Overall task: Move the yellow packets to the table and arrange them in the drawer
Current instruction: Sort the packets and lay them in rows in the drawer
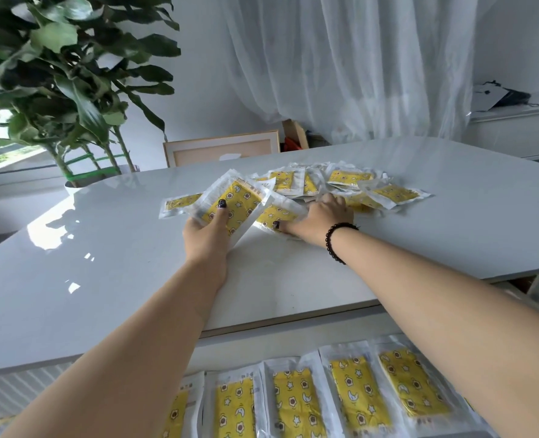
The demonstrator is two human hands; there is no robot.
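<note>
Drawer [261, 349] near holds one row of packets [296, 403]; left hand [206, 233] grips a packet [233, 203], right hand [321, 216] gathers the counter [104, 263] pile [350, 181], many left.

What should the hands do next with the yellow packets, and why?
Probably close the right hand on another packet from the pile and add it to the stack in the left hand. The left hand's grip already holds some, the right rests on the pile, and the drawer row waits below.

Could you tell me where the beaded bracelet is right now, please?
The beaded bracelet sits on the right wrist, just behind the right hand at the packet pile on the table.
</note>
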